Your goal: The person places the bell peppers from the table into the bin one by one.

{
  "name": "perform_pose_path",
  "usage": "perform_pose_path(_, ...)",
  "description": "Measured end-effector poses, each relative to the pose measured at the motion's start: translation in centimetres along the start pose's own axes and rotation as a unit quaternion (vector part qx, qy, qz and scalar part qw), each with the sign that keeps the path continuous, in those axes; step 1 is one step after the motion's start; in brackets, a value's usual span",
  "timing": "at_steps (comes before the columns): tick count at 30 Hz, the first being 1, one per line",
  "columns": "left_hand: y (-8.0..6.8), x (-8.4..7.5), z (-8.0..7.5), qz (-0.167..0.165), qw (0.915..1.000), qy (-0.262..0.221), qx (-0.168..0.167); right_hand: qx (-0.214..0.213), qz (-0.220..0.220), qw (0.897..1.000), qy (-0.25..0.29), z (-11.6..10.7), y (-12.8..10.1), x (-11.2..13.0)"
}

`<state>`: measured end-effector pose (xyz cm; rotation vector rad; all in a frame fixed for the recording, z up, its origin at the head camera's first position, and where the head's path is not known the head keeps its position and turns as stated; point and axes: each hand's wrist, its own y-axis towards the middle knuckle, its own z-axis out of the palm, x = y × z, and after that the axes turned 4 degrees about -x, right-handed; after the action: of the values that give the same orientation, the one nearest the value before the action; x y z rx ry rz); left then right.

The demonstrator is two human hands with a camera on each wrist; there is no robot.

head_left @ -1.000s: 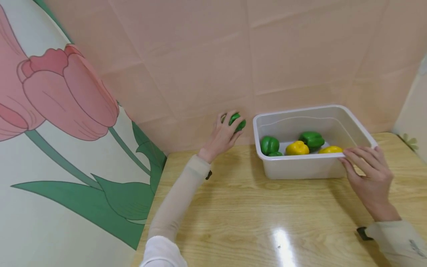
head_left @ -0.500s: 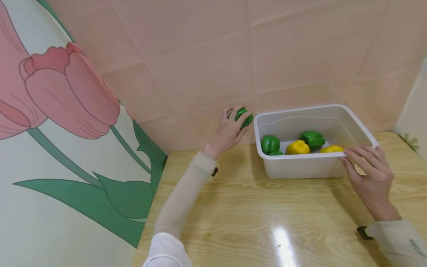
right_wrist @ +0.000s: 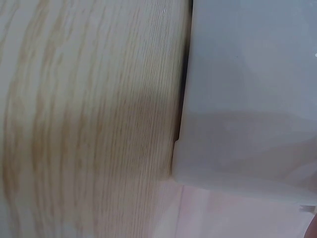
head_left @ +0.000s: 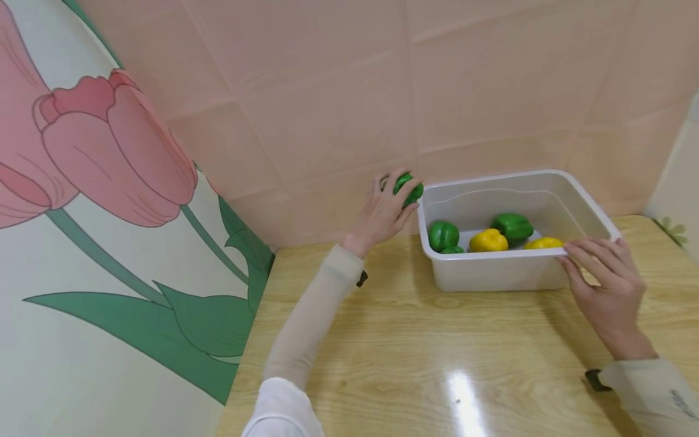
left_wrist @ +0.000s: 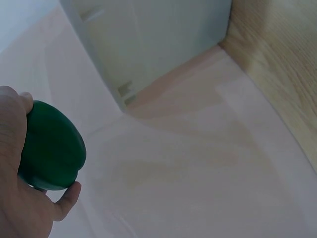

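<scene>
My left hand (head_left: 384, 209) grips a green bell pepper (head_left: 408, 189) in the air, just off the left rim of a whitish plastic bin (head_left: 494, 276). In the left wrist view the same green bell pepper (left_wrist: 52, 146) sits between fingers and thumb, and the bin's outer wall (left_wrist: 153, 39) rises beyond it. My right hand (head_left: 608, 282) holds the bin's front right rim, thumb outside below the edge. Inside lie two yellow bell peppers, one in the middle (head_left: 488, 241) and one by the right hand (head_left: 544, 243), plus several green ones, including one at the left wall (head_left: 443, 235).
The bin stands on a wood-grain table (head_left: 393, 340) near its back edge. A creased pinkish cloth (head_left: 322, 103) hangs behind. On the left, a wall panel with painted tulips (head_left: 120, 152) borders the table. The right wrist view shows the bin's side (right_wrist: 247, 99) against the tabletop.
My left hand has moved right and slightly up with the green bell pepper, closing in on the bin's left rim. The right hand and the bin have stayed put.
</scene>
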<state>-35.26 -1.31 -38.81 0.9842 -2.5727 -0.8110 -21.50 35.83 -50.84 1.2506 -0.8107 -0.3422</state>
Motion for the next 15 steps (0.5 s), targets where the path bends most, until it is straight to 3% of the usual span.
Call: perform_pose_path(15, 1.6, -1.6, 0.6, 0.001, 0.9998, -0.019, 0.001, -0.006, -0.008, 1.000, 0.006, 0.0, 0.2, 0.0)
